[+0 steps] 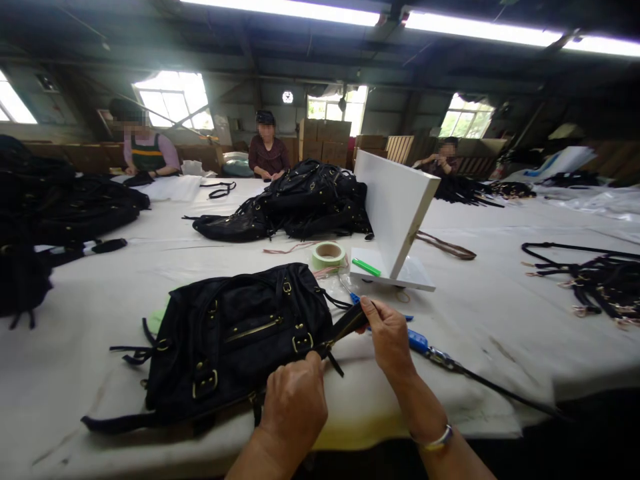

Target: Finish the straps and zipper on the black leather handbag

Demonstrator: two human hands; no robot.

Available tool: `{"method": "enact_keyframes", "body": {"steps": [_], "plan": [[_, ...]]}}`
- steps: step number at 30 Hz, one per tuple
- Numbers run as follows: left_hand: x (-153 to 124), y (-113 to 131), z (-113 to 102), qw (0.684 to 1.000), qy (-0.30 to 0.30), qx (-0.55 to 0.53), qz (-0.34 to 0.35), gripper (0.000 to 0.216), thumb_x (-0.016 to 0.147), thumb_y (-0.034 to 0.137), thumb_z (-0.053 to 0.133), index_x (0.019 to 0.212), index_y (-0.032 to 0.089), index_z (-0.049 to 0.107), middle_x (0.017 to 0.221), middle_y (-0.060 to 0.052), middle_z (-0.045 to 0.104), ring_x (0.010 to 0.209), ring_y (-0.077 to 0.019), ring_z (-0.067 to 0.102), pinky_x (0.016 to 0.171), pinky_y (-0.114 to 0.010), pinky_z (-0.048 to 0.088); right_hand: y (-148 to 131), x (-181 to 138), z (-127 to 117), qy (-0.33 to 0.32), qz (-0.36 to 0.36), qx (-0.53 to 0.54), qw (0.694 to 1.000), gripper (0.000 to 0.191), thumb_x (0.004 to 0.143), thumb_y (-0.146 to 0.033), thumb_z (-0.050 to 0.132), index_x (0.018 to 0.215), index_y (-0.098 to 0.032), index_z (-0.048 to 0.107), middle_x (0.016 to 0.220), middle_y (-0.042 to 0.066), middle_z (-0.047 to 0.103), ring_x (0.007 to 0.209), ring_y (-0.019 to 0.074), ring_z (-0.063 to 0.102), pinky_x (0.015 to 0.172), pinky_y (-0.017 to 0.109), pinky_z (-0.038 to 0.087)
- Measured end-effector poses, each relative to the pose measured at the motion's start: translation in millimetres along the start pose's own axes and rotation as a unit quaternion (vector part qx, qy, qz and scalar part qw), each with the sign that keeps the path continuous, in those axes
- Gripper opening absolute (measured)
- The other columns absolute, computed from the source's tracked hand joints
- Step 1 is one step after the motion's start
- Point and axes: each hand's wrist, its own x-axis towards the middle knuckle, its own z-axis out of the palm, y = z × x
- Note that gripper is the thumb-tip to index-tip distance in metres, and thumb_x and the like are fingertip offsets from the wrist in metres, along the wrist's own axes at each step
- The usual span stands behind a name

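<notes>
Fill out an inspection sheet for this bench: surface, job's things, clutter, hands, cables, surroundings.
Surface: large white table, smudged near the front edge.
Job's things: black handbag lying flat, gold buckles and zip; black strap at its right end stretched between both hands.
Clutter: tape roll, green marker on a white board stand, blue-handled tool, heap of finished bags, loose straps at right.
Hands: left hand pinches the strap by the bag; right hand pinches its far end.
Cables: dark cord running from the blue-handled tool off the table.
Surroundings: three other people seated at the far side; windows, ceiling strip lights, stacked cartons.
</notes>
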Motion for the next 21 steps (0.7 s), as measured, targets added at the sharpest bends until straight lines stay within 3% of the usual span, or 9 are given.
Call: {"method": "enact_keyframes", "body": {"steps": [6, 12, 21], "plan": [[-29.9, -30.0, -0.3, 0.998, 0.02, 0.053, -0.008, 0.023, 0.095, 0.017, 0.037, 0.083, 0.023, 0.057, 0.068, -0.002, 0.061, 0.067, -0.0308, 0.063, 0.055, -0.039, 0.043, 11.3, 3.9, 9.4, 0.02, 0.007, 0.019, 1.0, 0.047, 0.084, -0.058, 0.064, 0.065, -0.015, 0.059, 0.053, 0.0, 0.054, 0.046, 0.0138, 0.05, 0.043, 0.022, 0.039], [-52.9, -43.4, 1.0, 0.973, 0.177, 0.123, 0.08, 0.024, 0.088, 0.009, 0.039, 0.073, 0.021, 0.052, 0.055, -0.002, 0.05, 0.046, -0.0263, 0.054, 0.045, -0.034, 0.03, 15.1, -0.3, 11.7, 0.011, 0.016, 0.017, 1.0, 0.046, 0.085, -0.055, 0.066, 0.065, -0.015, 0.057, 0.053, 0.0, 0.054, 0.047, 0.0134, 0.048, 0.045, 0.023, 0.038], [-74.5, -73.0, 0.7, 0.972, 0.171, 0.134, 0.083, 0.021, 0.088, 0.009, 0.039, 0.075, 0.023, 0.047, 0.054, -0.001, 0.05, 0.043, -0.025, 0.052, 0.044, -0.036, 0.022, 25.9, 1.3, 7.0, 0.035, 0.073, 0.109, 0.991, 0.041, 0.078, -0.052, 0.074, 0.071, -0.013, 0.063, 0.059, 0.002, 0.056, 0.048, 0.0145, 0.05, 0.042, 0.024, 0.044]]}}
